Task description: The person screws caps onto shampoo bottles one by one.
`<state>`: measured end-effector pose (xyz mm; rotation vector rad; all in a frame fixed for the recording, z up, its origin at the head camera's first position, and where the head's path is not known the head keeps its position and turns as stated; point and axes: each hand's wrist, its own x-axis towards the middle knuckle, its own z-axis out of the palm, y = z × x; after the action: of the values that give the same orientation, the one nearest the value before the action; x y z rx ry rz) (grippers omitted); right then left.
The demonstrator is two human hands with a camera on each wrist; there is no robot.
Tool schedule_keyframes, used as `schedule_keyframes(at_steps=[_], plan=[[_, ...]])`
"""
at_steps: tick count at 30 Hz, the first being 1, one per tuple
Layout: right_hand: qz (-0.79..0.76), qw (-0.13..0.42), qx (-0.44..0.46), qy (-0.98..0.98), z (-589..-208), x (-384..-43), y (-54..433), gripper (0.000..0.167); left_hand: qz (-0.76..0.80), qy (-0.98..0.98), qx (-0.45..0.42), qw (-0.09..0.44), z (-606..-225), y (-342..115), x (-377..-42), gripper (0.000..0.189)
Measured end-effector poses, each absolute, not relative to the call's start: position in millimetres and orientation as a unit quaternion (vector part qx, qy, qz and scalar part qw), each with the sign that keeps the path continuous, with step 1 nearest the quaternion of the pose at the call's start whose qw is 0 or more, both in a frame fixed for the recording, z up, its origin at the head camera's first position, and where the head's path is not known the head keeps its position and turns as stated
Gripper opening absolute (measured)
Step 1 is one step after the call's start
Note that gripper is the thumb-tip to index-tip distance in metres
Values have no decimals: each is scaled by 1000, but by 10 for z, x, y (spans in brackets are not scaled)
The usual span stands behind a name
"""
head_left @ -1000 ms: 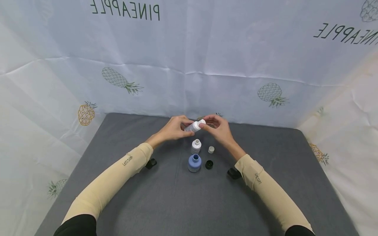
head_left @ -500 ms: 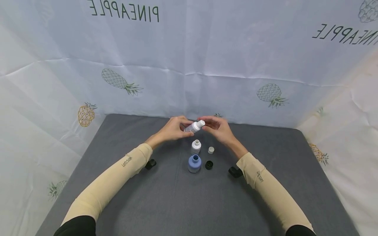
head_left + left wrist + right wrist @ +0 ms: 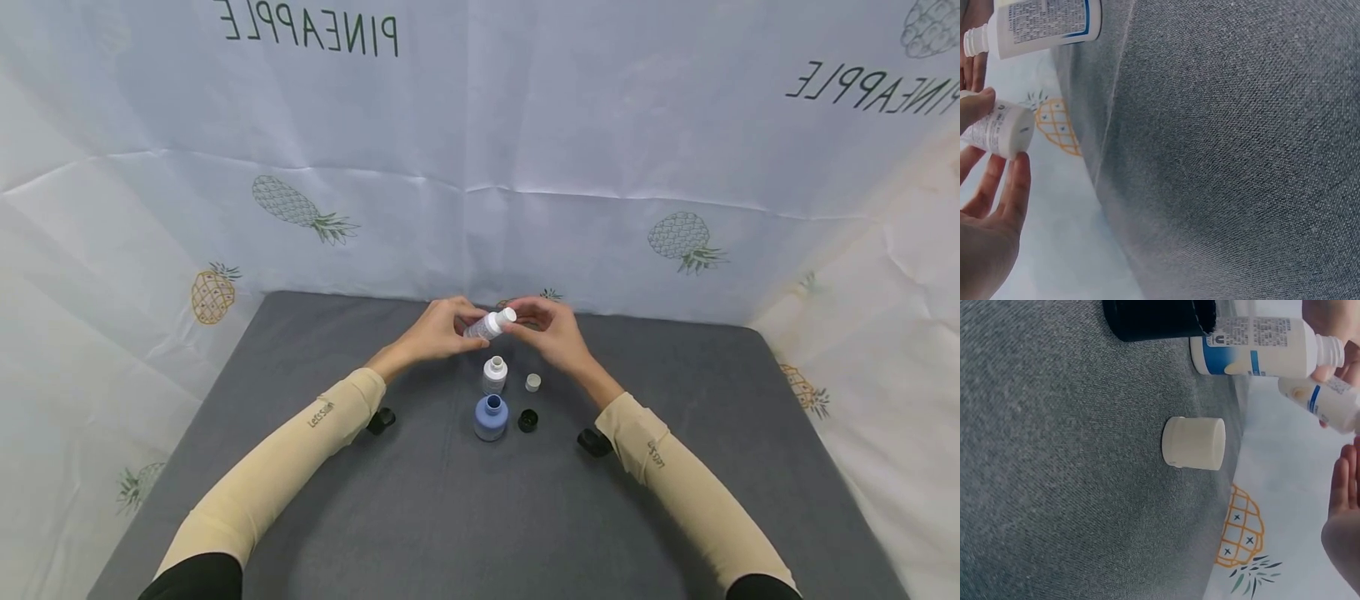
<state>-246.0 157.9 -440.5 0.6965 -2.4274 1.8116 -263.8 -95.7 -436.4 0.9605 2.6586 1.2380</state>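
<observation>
My left hand (image 3: 442,329) grips a small white bottle (image 3: 478,328) above the far part of the table, tilted with its top up to the right. Thumb and fingers lie round its body in the left wrist view, its base (image 3: 1019,131) facing out. At the white cap (image 3: 507,315) on this bottle, my right hand (image 3: 555,335) pinches with thumb and fingers; its hold is mostly out of frame in the right wrist view. Below the hands stands an uncapped white bottle (image 3: 494,377), its threaded neck bare. A loose white cap (image 3: 1194,444) lies to its right.
Nearer me stands an open blue bottle (image 3: 491,421), with a black cap (image 3: 528,420) to its right. Black devices sit at the left wrist (image 3: 381,421) and right wrist (image 3: 595,442). Behind the grey table (image 3: 450,517) hangs a pineapple-print curtain (image 3: 465,108).
Half a second ago my right fingers had drawn slightly off the held bottle's cap; now they are back at it. My left hand keeps its grip. The standing bottles and loose caps are unmoved.
</observation>
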Motion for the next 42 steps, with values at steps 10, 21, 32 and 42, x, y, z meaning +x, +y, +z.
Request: schedule_keyframes(at_steps=[10, 21, 32, 42], plan=[[560, 38, 166, -811, -4396, -2433, 1539, 27, 399, 862, 312, 28, -4349, -947, -2616, 47], [564, 48, 165, -808, -4405, -2416, 1530, 26, 389, 866, 313, 25, -4351, -933, -2621, 47], [563, 39, 152, -812, -4410, -2397, 1536, 28, 390, 863, 319, 27, -4348, -926, -2605, 48], [601, 2, 209, -772, -4425, -2434, 1592, 38, 383, 866, 323, 17, -4376, -941, -2601, 46]])
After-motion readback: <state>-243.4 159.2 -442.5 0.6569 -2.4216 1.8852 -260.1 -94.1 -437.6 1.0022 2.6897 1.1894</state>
